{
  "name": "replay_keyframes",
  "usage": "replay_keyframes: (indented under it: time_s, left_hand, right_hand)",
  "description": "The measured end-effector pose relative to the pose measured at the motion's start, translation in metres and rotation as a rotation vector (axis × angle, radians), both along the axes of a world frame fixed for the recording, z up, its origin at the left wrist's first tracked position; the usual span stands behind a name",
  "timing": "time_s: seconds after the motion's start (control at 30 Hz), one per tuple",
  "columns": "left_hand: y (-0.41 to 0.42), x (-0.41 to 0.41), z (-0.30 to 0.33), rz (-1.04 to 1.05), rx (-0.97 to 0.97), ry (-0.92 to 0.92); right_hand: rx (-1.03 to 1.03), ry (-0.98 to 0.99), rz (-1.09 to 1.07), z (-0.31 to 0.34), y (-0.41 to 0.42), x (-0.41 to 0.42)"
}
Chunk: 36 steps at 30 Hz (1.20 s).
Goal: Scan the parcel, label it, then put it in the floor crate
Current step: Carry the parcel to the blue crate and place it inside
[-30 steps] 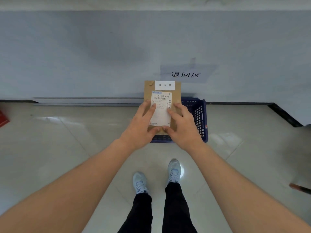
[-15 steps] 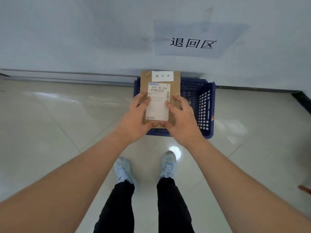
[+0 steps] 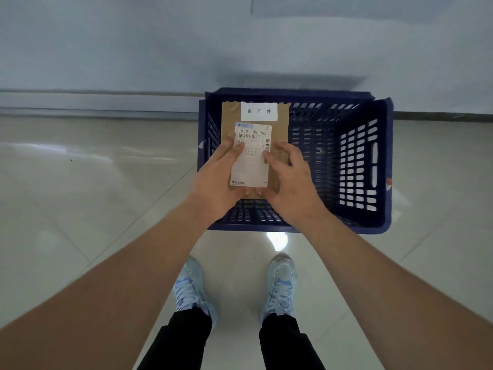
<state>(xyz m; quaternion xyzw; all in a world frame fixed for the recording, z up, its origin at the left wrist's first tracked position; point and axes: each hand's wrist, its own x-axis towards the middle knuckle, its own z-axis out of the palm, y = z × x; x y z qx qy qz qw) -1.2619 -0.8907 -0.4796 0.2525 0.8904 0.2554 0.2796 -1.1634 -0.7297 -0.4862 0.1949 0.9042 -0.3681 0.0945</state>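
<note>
A flat brown cardboard parcel (image 3: 280, 129) hangs over the left half of a dark blue slatted floor crate (image 3: 378, 166). It carries a small white label (image 3: 259, 111) with black characters at its top and a larger white shipping label (image 3: 252, 166) with barcodes below. My left hand (image 3: 216, 180) grips the parcel's lower left edge, thumb on the shipping label. My right hand (image 3: 290, 180) holds the lower right edge, fingers on the front. The parcel's bottom edge is hidden by my hands.
The crate stands on glossy pale floor tiles against a light grey wall (image 3: 133, 49) with a skirting strip. My two feet in light blue shoes (image 3: 192, 289) stand just in front of the crate. Open floor lies left and right.
The view has tilted down and come closer to the crate. The parcel, held in both hands, now sits lower and over the crate's opening. The wall sign has left the view.
</note>
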Motion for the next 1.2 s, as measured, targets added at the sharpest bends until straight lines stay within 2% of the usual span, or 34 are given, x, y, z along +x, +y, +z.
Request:
replay_keyframes:
  time_s: [0.33,0.57,0.9,1.2]
  left_hand:
    - [0.012,-0.006,-0.102,-0.042,-0.066,0.013]
    - [0.025,-0.013,-0.155,-0.036,-0.127,-0.052]
    - [0.026,-0.018,-0.198,-0.008,-0.145,-0.126]
    - [0.02,-0.019,-0.211,0.022,-0.131,-0.106]
  right_hand:
    - [0.0,-0.058,0.052,-0.101,0.006,-0.015]
    - [0.004,-0.106,0.084,-0.149,0.012,-0.03]
    - [0.018,-0.164,0.087,-0.191,0.007,-0.035]
    - [0.055,-0.146,0.034,-0.202,-0.005,-0.036]
